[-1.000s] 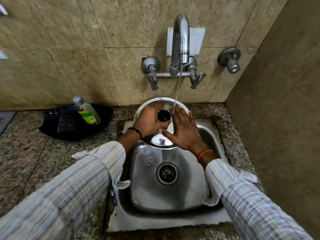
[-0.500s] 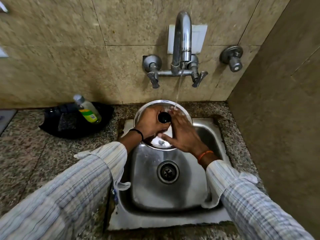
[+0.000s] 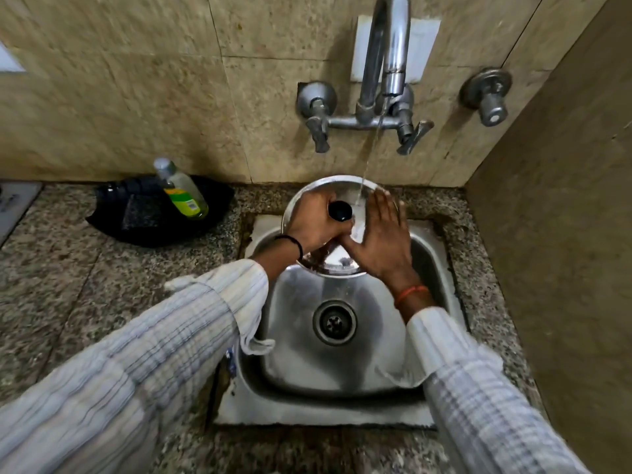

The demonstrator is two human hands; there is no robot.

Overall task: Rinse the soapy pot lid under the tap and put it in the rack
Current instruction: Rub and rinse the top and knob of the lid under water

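A round steel pot lid (image 3: 337, 265) with a black knob (image 3: 340, 211) is held tilted over the back of the steel sink (image 3: 345, 364). My left hand (image 3: 316, 222) grips the lid at the knob. My right hand (image 3: 384, 239) lies flat on the lid's right side, fingers straight and spread. A thin stream of water falls from the tap (image 3: 388, 53) onto the lid's upper right part, between the knob and my right fingers. No rack is in view.
A bottle of green dish liquid (image 3: 183, 189) leans in a black tray (image 3: 154, 213) on the granite counter (image 3: 85, 285) to the left. Two tap levers (image 3: 319, 131) (image 3: 412, 135) and a separate wall valve (image 3: 489, 97) sit above. A tiled side wall (image 3: 564, 217) closes the right.
My right hand slid from the lid's lower middle up to its right side, fingers now spread toward the far rim. The view has dipped and moved closer to the sink.
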